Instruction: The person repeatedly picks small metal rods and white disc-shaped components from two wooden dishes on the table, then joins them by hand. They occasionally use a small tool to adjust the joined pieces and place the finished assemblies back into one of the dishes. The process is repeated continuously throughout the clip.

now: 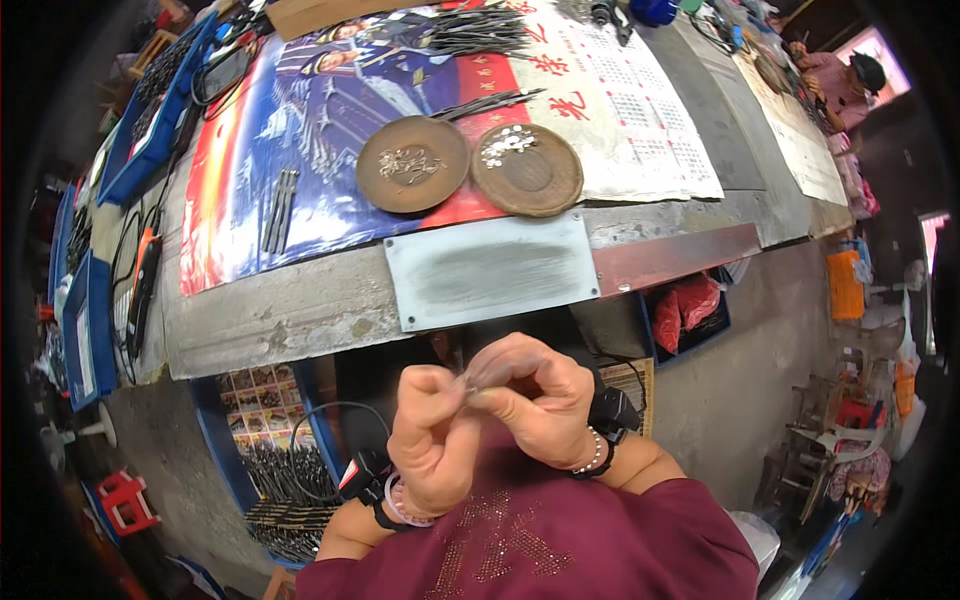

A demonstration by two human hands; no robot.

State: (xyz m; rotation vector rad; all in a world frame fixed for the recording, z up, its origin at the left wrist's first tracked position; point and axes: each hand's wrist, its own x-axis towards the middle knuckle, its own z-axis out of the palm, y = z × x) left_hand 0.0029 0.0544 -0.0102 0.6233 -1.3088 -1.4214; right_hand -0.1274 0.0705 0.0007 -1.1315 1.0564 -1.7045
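Note:
My left hand (430, 435) and my right hand (535, 395) meet in front of my chest, below the table's front edge. Both are closed, thumbs pinched against fingers, with the tips nearly touching. Whatever lies between them is too small to make out. Just beyond sits a pale rectangular plate (490, 275) with a dark smudged middle, fixed at the table edge. Behind it stand two round brown dishes: the left dish (375, 192) holds small thin metallic pieces, the right dish (563, 190) small shiny flat pieces.
Dark thin rods (279, 212) lie on the poster (230, 200), with a larger rod pile (480, 32) farther back. Blue bins (90, 330) line the left side. Below the table are a blue crate (215, 440) and a red bag (685, 310). Another person (850, 90) sits far right.

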